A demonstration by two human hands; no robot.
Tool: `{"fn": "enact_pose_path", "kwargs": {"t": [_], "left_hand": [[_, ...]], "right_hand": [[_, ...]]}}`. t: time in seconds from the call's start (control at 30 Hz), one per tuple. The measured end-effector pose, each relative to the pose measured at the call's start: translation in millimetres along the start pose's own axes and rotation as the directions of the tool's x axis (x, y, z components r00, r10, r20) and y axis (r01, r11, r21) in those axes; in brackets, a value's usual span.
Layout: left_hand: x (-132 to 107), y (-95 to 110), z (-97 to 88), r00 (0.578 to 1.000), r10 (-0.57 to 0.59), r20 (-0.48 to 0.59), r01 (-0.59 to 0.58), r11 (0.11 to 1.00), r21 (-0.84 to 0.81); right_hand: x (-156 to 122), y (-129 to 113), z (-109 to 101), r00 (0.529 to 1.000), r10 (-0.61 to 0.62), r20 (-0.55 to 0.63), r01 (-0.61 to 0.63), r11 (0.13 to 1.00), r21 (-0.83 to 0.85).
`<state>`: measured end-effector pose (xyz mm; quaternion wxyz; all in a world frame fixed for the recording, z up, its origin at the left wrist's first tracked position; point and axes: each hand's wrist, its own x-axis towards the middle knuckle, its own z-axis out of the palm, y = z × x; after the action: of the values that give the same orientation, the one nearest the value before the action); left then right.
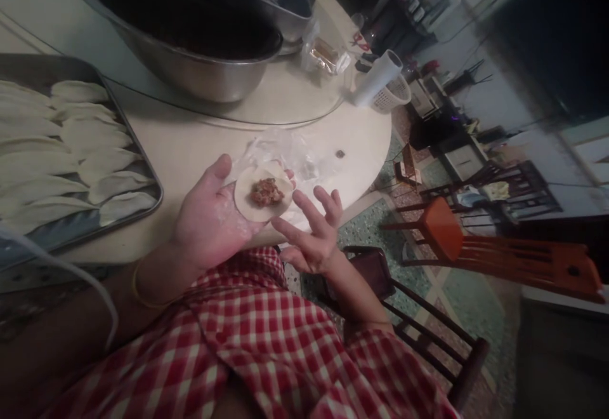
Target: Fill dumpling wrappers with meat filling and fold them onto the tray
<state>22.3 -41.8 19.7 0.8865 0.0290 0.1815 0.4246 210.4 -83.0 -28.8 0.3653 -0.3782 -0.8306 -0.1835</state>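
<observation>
On the palm side of my left hand [204, 222] rests a round, pale dumpling wrapper [242, 198], which the fingers support from below. A small mound of brown minced filling [267, 192] sits in the middle of the wrapper, whose edge is unfolded. White flour dusts the palm. My right hand [314, 232] is just to the right of the wrapper, with its fingers spread and nothing in them. Its fingertips are close to the wrapper's edge; whether they touch it I cannot tell. Folded dumplings [107, 139] lie in rows on a metal tray [153, 181] at the left.
A large steel bowl [214, 82] with a dark interior stands behind my hands. Crumpled clear plastic [304, 162] lies on the table [366, 130]. Farther right are a wrapped packet [326, 57], a white roll [380, 76] and a basket [394, 94]. Chairs, including an orange one [442, 228], stand beyond.
</observation>
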Motion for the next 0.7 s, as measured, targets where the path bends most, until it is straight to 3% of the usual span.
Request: {"fn": "enact_pose_path", "kwargs": {"t": [0.3, 0.5, 0.7], "left_hand": [[-2.8, -1.6, 1.1, 0.994, -0.057, 0.098, 0.059, 0.998, -0.02], [-4.8, -2.1, 6.6, 0.993, -0.105, 0.053, 0.108, 0.992, -0.061], [-3.4, -3.9, 5.4, 0.995, -0.083, 0.05, 0.086, 0.993, -0.076]], "right_hand": [[10.0, -16.3, 7.3, 0.997, -0.046, 0.064, 0.048, 0.998, -0.035], [20.5, -19.3, 3.5, 0.994, -0.104, -0.019, 0.104, 0.995, 0.0], [24.3, -21.9, 7.6, 0.996, -0.083, 0.038, 0.084, 0.996, -0.024]]}}
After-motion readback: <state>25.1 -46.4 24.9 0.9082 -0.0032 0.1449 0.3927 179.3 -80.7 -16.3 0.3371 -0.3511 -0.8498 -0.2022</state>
